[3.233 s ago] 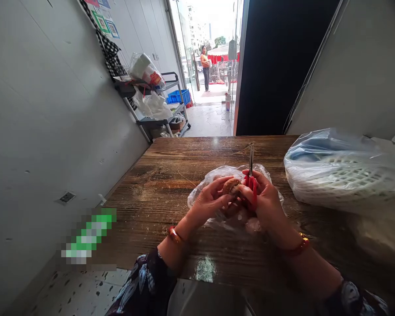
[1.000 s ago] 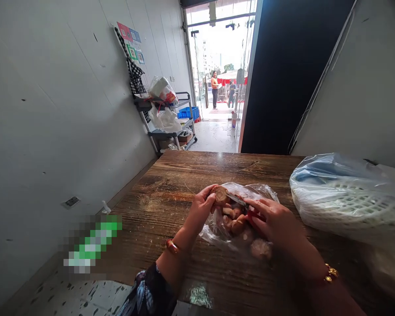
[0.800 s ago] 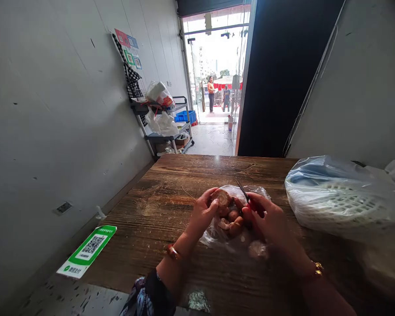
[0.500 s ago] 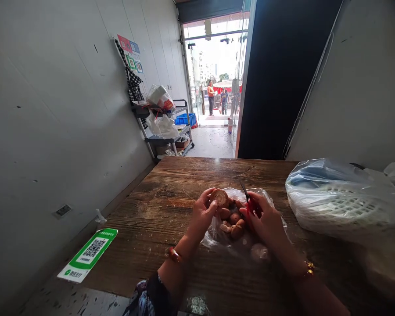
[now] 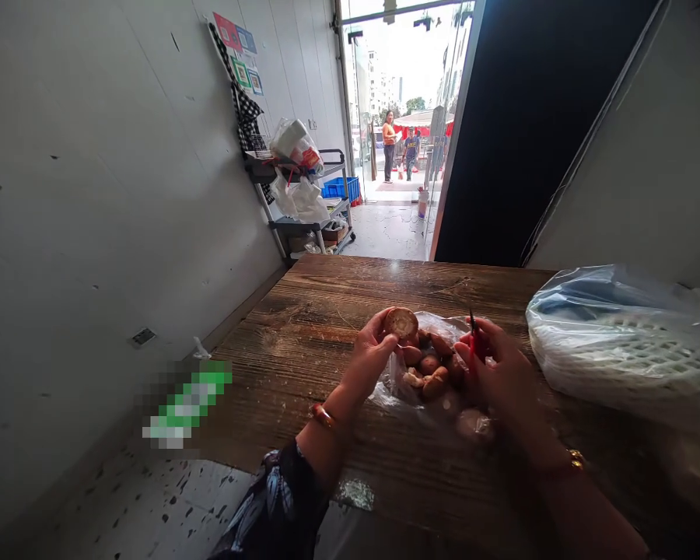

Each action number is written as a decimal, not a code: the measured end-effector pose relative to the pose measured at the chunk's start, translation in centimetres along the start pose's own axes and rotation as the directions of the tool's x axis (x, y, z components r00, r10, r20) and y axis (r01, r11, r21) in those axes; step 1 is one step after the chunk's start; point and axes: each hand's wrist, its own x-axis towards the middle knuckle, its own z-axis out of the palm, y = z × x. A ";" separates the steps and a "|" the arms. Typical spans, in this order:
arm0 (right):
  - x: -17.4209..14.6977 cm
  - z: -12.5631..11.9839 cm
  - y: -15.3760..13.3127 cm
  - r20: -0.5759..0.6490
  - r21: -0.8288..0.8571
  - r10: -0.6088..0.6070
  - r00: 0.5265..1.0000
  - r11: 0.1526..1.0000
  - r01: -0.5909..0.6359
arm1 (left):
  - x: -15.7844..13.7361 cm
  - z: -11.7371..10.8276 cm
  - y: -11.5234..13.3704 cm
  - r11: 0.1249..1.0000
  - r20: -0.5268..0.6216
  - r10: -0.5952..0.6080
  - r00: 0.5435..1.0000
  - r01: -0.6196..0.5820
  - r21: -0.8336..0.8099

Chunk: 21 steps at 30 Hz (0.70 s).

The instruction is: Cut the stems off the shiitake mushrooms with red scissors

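Note:
Between the thumb and fingers of my left hand (image 5: 371, 347) is a brown mushroom (image 5: 402, 323), its pale underside turned toward me. My right hand (image 5: 498, 365) grips red-handled scissors (image 5: 474, 344), the dark blades pointing up and seeming to be together. Below and between both hands, a clear plastic bag (image 5: 392, 386) lies spread on the wooden table, with several brown mushrooms (image 5: 429, 364) in it. The blades are apart from the held mushroom.
A large plastic bag (image 5: 612, 342) with a white netted thing inside sits on the table's right. At the left edge is a blurred green-and-white card (image 5: 190, 400). Beyond the wooden table (image 5: 280, 342) stand a loaded cart (image 5: 309, 225) and a glass door with people outside.
The view has tilted down and turned a little left. My right hand has moved away from the mushroom and turned the scissors more upright. The left still holds the mushroom.

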 end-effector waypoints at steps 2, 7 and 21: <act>0.0 -0.1 0.0 -0.007 -0.005 0.003 1.000 1.000 -0.003 | 0.0 0.0 0.0 1.000 -0.003 0.007 1.000 -0.007 -0.003; -0.1 0.2 0.5 0.022 -0.005 -0.070 0.997 0.998 0.070 | -0.1 0.0 0.3 0.999 -0.001 -0.007 1.000 0.007 0.035; -0.8 1.3 1.1 0.370 -0.073 -0.436 0.820 0.867 0.494 | 0.2 -0.5 -0.3 0.920 0.001 0.139 0.990 -0.129 0.369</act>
